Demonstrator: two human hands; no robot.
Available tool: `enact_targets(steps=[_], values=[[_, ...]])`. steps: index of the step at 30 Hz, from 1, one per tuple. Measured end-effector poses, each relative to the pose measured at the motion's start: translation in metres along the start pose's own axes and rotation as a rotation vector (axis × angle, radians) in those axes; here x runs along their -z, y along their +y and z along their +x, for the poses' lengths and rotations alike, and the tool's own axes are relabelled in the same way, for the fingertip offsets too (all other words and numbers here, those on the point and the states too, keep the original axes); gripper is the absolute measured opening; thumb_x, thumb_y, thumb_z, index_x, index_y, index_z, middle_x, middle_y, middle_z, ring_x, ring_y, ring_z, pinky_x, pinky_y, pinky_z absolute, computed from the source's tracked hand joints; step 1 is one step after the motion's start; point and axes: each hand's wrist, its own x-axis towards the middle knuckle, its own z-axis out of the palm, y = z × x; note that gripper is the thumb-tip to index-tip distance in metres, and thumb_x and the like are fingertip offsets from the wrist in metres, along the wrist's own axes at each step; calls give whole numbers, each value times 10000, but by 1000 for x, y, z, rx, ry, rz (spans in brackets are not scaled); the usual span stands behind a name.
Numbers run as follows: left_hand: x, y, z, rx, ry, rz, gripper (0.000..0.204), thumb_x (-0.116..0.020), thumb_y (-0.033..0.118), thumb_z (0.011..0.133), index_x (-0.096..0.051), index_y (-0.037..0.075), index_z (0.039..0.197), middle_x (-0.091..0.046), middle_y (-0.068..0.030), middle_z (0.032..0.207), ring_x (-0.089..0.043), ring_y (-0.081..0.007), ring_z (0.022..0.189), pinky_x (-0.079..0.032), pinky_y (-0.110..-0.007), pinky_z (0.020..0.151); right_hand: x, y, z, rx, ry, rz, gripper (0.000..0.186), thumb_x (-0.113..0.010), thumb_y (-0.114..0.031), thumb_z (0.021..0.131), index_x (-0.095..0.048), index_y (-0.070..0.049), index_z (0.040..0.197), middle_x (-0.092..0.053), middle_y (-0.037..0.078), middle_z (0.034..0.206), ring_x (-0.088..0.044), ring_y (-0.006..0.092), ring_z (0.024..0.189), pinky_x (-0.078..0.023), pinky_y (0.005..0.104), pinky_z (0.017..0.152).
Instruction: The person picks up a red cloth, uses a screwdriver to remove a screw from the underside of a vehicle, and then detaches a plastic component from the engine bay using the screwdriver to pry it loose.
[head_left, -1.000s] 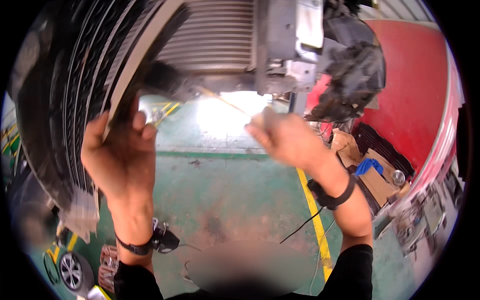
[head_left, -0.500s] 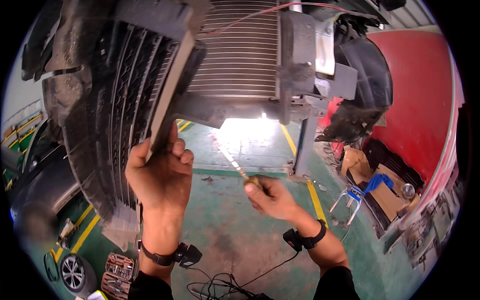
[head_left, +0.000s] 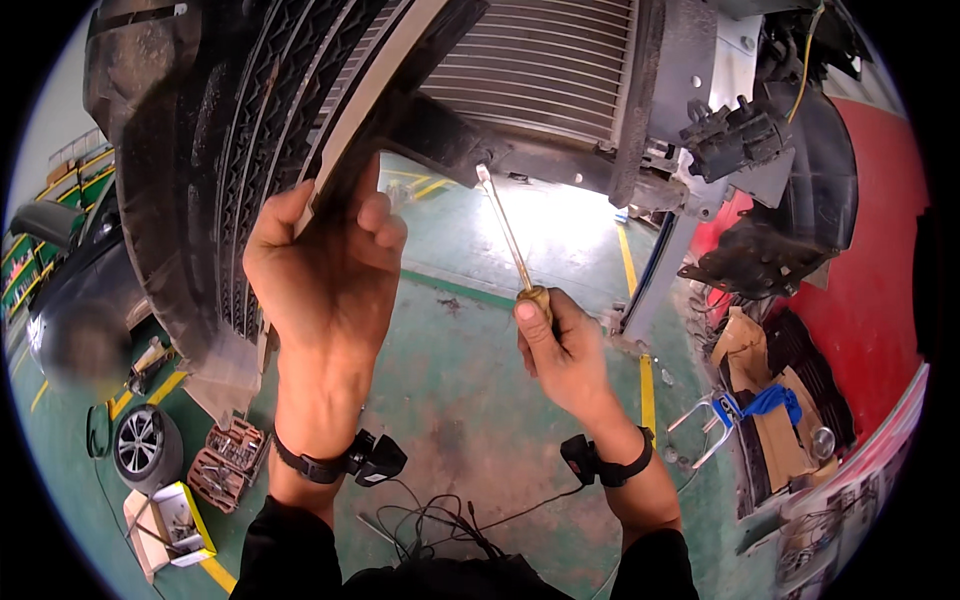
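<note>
Green floor (head_left: 460, 370) spreads below our fingers (head_left: 376, 212): left hand (head_left: 322, 265) holds the bumper (head_left: 215, 170), right hand (head_left: 566, 352) a screwdriver (head_left: 514, 250) (shaft pointing away).

Both forearms (head_left: 328, 405) reach from the near side, the left grip (head_left: 325, 265) palm upward, fingers (head_left: 376, 213) seemingly clamped, the right grip (head_left: 563, 350) clenched, thumb (head_left: 536, 333) pointing far.

From the person's head, the left of two side-by-side fisheye cameras is looking down, taking in the left hand (head_left: 325, 250) at ten o'clock and the right hand (head_left: 563, 350) at four from close range, while the green floor (head_left: 470, 370) is lying farther below.
</note>
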Motion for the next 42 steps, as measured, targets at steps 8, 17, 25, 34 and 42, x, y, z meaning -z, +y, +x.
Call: enact_targets(steps=[8,17,25,34,42], values=[[-4,-4,-12,-3,2,-37,406,-517,216,922,-636,-41,1212,-700,-190,1130,-587,-236,762,-453,-354,715,11,6,3,-15,73,-19,429,-639,-425,1006,-608,-6,922,-534,87,617,-491,168,534,-443,315,526],[5,14,-4,72,80,-47,432,-482,210,919,-634,-57,1223,-703,-227,1129,-601,-253,738,-459,-365,706,28,-11,18,145,93,-338,451,-638,-432,1003,-600,4,895,-535,122,602,-499,248,502,-455,345,518],[6,16,0,50,15,-12,425,-497,196,903,-633,-60,1215,-705,-223,1104,-574,-240,721,-463,-355,701,38,-12,21,30,-56,-224,459,-630,-437,1007,-606,11,910,-535,130,618,-485,211,501,-435,335,513],[13,21,0,60,19,-54,522,-551,210,880,-532,-95,1302,-629,-252,1214,-513,-188,735,-418,-335,724,34,-14,18,109,11,-346,449,-636,-427,1006,-619,12,915,-532,116,607,-509,223,499,-446,346,516],[13,18,0,17,40,-2,580,-559,233,894,-477,-117,1350,-594,-259,1280,-483,-163,728,-396,-323,739,27,-14,15,87,60,-408,455,-636,-433,1001,-611,7,891,-537,146,586,-543,309,490,-452,377,506]])
